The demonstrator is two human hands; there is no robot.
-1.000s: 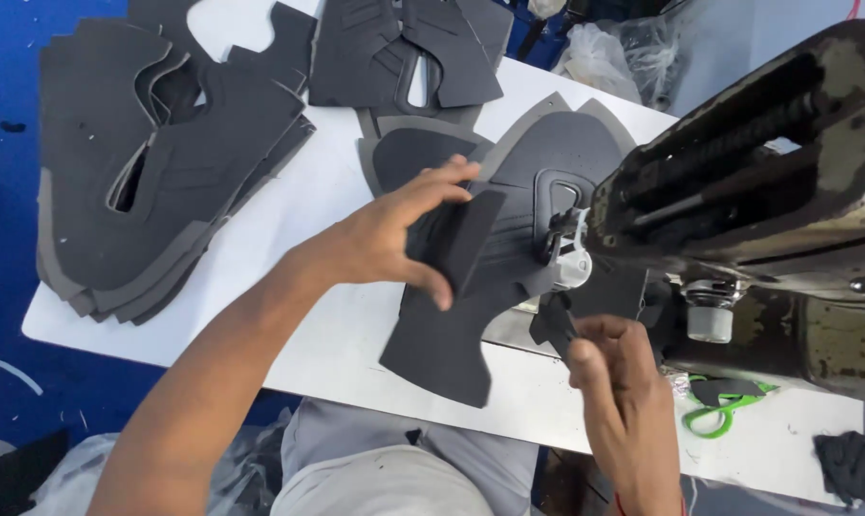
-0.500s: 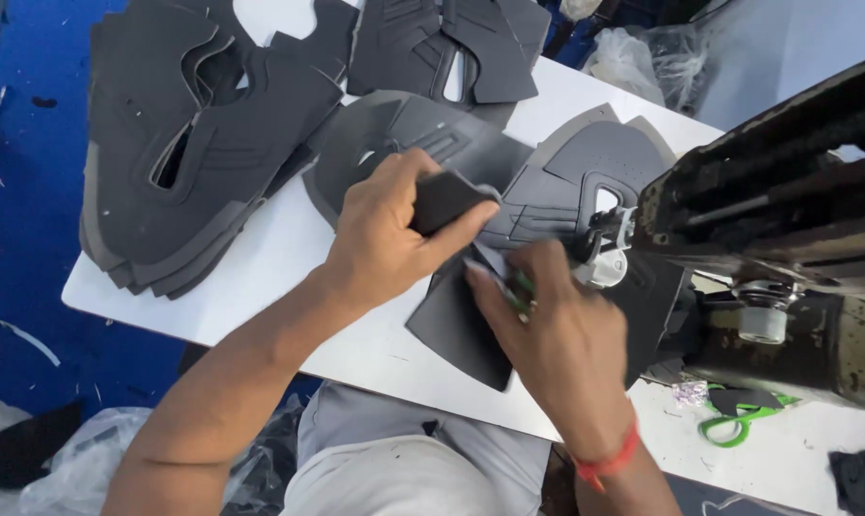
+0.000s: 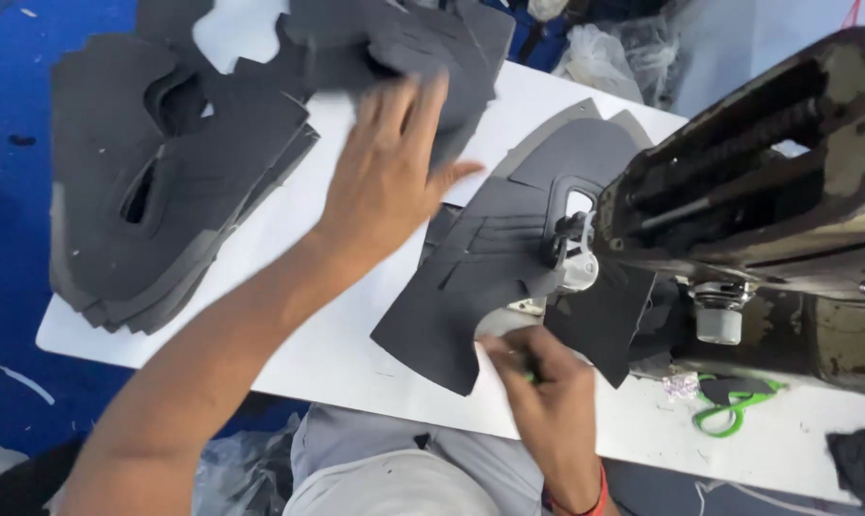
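My left hand (image 3: pixel 385 182) reaches to the back of the white table (image 3: pixel 299 354). Its fingers are spread flat on a blurred pile of dark grey cut pieces (image 3: pixel 404 48). A large dark grey shaped piece (image 3: pixel 471 287) lies under the presser foot (image 3: pixel 576 258) of a sewing machine (image 3: pixel 757 191). At the near edge of that piece, my right hand (image 3: pixel 547 401) is closed, and a bit of something small and green shows between its fingers. I cannot tell whether it also grips the piece.
A thick stack of dark grey cut pieces (image 3: pixel 165 191) fills the table's left end. Green-handled scissors (image 3: pixel 729 411) lie below the machine, and a dark scrap (image 3: pixel 858 459) lies at the right edge. Plastic bags (image 3: pixel 614 48) sit beyond the table. The floor (image 3: pixel 2 287) is blue.
My left hand lifted off the piece at the machine and swung up to the back pile, its small dark piece no longer seen. My right hand dropped to the piece's near edge.
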